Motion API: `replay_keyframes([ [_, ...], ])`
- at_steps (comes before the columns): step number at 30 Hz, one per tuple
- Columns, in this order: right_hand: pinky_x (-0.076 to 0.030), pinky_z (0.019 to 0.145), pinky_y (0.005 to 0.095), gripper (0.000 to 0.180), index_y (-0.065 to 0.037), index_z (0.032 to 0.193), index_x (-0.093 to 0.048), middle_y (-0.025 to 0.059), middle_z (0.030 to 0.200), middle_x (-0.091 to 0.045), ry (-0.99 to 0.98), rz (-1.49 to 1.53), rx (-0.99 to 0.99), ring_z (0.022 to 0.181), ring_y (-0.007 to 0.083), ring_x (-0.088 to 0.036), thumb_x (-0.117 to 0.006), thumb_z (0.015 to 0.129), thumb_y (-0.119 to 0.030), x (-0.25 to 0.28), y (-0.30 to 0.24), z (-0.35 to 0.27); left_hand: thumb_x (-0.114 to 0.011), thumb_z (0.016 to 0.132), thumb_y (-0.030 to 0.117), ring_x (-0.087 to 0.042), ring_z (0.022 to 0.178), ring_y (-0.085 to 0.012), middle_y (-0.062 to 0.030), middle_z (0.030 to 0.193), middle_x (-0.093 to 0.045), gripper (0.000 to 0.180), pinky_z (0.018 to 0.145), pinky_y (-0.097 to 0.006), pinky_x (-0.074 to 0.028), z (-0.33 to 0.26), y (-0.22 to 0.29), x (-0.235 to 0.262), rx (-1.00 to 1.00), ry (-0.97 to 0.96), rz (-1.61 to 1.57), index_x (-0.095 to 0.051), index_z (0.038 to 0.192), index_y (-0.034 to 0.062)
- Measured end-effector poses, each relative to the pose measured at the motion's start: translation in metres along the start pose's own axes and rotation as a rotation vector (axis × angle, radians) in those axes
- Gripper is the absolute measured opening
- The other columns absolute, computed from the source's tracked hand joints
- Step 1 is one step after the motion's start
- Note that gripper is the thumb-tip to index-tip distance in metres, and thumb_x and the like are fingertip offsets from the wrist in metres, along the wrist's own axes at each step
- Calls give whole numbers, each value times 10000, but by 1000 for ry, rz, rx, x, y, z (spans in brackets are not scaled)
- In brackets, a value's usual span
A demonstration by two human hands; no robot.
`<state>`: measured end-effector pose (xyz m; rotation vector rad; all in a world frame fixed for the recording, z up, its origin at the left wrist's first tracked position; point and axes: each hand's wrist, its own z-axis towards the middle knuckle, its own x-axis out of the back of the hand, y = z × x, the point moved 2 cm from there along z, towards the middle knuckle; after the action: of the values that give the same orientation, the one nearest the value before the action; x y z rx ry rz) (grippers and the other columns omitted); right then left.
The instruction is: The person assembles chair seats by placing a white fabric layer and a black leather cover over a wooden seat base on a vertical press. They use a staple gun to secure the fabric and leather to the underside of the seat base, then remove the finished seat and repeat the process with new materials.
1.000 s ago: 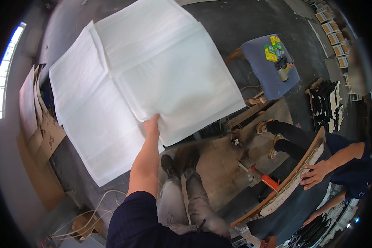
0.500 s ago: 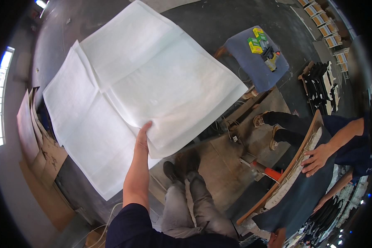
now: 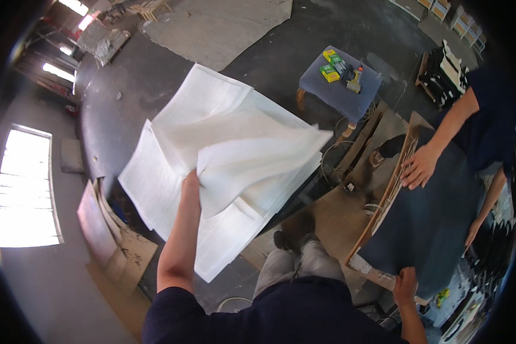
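Both clamped | left grip (image 3: pixel 191 182) — white sheet (image 3: pixel 251 165), fanning rightward | right grip (image 3: pixel 406 284) — dark cover's (image 3: pixel 421 215) near edge

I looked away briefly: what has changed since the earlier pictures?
Keeping its hold, the left hand has lifted the near edge of the top white sheet, which now billows, uncovering white layers beneath. The right hand and a co-worker's hand stay on the dark panel; the boxes stay on the blue stool.

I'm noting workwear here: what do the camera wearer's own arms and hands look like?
The left hand and right hand are bare, with no glove or wristband showing. A dark navy short sleeve leaves the left forearm uncovered; the right sleeve's edge does not show.
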<state>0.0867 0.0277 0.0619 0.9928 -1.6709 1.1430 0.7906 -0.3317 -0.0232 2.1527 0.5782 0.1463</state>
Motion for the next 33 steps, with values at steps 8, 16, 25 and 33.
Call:
replay_keyframes([
  [8, -496, 750, 528, 210, -53, 995, -581, 159, 975, -557, 43, 119, 6, 879, 428, -631, -737, 862, -8, 5, 8, 0, -769, 926, 224, -762, 1016, -298, -183, 1134, -794, 419, 926, -399, -604, -117, 129, 65, -57, 100, 700, -764, 1215, -80],
  [16, -525, 634, 348, 172, -21, 1102, -709, 123, 940, -691, 345, 493, 85, 716, 209, -666, -786, 948, -15, 48, -73, 10, -765, 911, 96, -784, 939, -238, -131, 1051, -814, 302, 859, -349, -611, -235, 162, 99, -238, 86, 780, -791, 1171, -55],
  [25, -538, 1083, 599, 815, -119, 1635, -478, 246, 1561, -570, -1183, 1643, -499, 1382, 431, -607, -547, 1073, -705, -164, -377, 81, -777, 889, 28, -784, 910, -192, -141, 1054, -824, 289, 835, -354, -623, -372, 198, 24, -315, 28, 941, -793, 1171, -35],
  [33, -425, 1208, 660, 955, -91, 1701, -384, 292, 1679, -453, -928, 2032, -1140, 1553, 480, -445, -691, 1002, -665, -177, -518, 92, -700, 758, 167, -673, 986, -291, -244, 1271, -731, 594, 826, -381, -593, -458, 71, 10, -1378, -524, 1963, -696, 1317, -34],
])
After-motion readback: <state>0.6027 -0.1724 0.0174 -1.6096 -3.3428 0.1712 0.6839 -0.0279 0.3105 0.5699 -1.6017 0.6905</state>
